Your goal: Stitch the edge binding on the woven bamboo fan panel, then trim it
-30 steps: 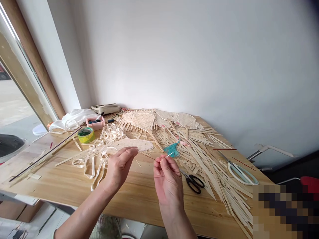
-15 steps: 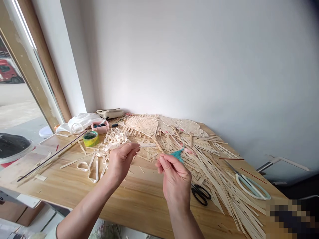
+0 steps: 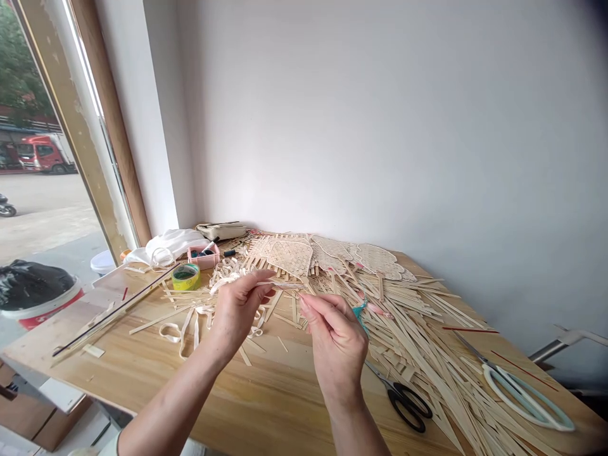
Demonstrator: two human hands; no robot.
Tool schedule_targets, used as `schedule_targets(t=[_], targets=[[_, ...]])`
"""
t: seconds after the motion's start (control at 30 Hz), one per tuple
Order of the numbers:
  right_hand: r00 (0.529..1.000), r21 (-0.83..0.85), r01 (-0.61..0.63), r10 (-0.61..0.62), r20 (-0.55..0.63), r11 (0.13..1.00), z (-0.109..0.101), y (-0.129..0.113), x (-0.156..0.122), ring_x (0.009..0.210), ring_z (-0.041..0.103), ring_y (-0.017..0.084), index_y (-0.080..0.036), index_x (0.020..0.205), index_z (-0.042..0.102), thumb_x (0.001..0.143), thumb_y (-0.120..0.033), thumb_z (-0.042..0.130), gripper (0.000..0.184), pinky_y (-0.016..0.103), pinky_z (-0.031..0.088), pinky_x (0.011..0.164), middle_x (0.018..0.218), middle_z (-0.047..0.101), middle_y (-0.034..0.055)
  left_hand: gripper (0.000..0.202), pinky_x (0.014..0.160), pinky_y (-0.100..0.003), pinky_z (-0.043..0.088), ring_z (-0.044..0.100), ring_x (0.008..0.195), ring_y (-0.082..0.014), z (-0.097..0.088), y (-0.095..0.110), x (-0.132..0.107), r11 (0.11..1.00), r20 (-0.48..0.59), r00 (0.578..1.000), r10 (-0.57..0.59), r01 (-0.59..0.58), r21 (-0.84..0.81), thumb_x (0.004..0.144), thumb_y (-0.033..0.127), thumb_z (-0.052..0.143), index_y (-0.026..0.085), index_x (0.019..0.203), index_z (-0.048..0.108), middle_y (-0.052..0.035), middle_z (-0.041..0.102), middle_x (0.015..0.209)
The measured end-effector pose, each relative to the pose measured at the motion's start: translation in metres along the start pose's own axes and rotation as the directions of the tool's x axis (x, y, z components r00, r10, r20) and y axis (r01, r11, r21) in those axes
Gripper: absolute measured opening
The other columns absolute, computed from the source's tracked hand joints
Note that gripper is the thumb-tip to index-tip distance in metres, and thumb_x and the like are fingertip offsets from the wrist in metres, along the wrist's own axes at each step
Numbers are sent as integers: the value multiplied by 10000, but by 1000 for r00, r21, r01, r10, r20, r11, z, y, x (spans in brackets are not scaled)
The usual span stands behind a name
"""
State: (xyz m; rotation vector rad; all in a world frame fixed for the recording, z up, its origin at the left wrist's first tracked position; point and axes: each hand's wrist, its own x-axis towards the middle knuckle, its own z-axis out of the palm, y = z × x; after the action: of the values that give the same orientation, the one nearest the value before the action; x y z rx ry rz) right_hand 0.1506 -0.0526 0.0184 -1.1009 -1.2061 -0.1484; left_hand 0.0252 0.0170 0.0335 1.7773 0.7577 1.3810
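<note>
Thumb and fingers of my left hand point(image 3: 242, 310) pinch a pale, narrow strip of ribbon point(image 3: 287, 285) that points toward my right hand. My right hand point(image 3: 335, 342) is closed in a pinch beside the strip's far end; what its fingertips hold is too small to make out. Behind the hands lie woven fans point(image 3: 291, 253) with pale edging. A loose tangle of white ribbon point(image 3: 196, 332) is left of and partly behind my left hand. A teal tassel point(image 3: 360, 313) lies just beyond my right hand.
Black-handled scissors point(image 3: 409, 405) and large pale-handled shears point(image 3: 527, 392) lie on the right, among many bamboo strips point(image 3: 427, 354). At the left are a tape roll point(image 3: 186, 277), a pink box point(image 3: 204, 256) and a long dark rod point(image 3: 118, 308). A wall stands behind the table.
The view has shifted, so the table things appear lower and further right. My right fingertips are now closer to the end of the strip held by my left hand.
</note>
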Motion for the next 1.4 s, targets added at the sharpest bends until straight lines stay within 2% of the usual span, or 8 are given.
schedule_targets(t=[0.13, 0.27, 0.47, 0.6, 0.77, 0.93, 1.4], targets=[[996, -86, 71, -66, 56, 994, 2, -5, 3, 582, 554, 119, -206, 826, 683, 792, -166, 553, 140, 237, 467, 539, 648, 592, 8, 157, 600, -237, 547, 656, 663, -148, -1, 1, 3, 1000, 9, 1000, 15, -15, 10, 772, 239, 541, 168, 851, 656, -19, 670, 694], [987, -107, 85, -69, 146, 991, 8, -7, 2, 629, 603, 125, -173, 832, 666, 807, -162, 527, 142, 224, 484, 591, 702, 656, 27, 145, 589, -226, 544, 656, 655, -147, -2, 0, 4, 1000, 17, 1000, -4, 4, -9, 768, 248, 545, 164, 813, 656, -17, 666, 685], [979, -119, 65, -40, 201, 991, 14, -10, 0, 621, 607, 129, -159, 835, 648, 812, -148, 496, 155, 225, 483, 594, 723, 675, 31, 132, 604, -230, 544, 653, 662, -144, -3, -1, 5, 999, 24, 999, -25, 25, -24, 763, 237, 549, 162, 797, 652, -16, 655, 696], [980, -78, 48, -32, 195, 996, 15, -7, 0, 647, 587, 128, -181, 830, 651, 825, -167, 490, 162, 230, 470, 591, 722, 632, 25, 132, 601, -228, 542, 648, 651, -137, -3, -1, 5, 1000, 22, 1000, -15, 16, -24, 764, 239, 547, 162, 792, 651, -15, 658, 705], [992, -21, 24, -21, 127, 999, 14, -4, 0, 684, 565, 130, -213, 765, 662, 805, -173, 529, 145, 239, 461, 588, 752, 583, 21, 133, 588, -217, 538, 638, 630, -130, -2, 2, 3, 1000, 19, 1000, -8, 8, 1, 761, 243, 550, 161, 782, 652, -7, 652, 656], [987, -37, 19, -13, 161, 999, 14, -5, -1, 623, 558, 126, -205, 800, 662, 810, -178, 520, 145, 239, 460, 565, 677, 591, 12, 128, 588, -214, 542, 650, 649, -136, -2, 2, 2, 1000, 28, 1000, -4, 4, -9, 764, 243, 548, 166, 787, 648, -7, 657, 688], [980, -20, -45, 48, 193, 999, 13, -6, -4, 674, 597, 145, -177, 868, 660, 821, -178, 484, 182, 261, 491, 611, 745, 646, 48, 127, 601, -223, 551, 641, 653, -129, 0, 0, 0, 1000, 33, 999, 9, -8, -26, 766, 242, 546, 163, 784, 643, -18, 664, 763]])
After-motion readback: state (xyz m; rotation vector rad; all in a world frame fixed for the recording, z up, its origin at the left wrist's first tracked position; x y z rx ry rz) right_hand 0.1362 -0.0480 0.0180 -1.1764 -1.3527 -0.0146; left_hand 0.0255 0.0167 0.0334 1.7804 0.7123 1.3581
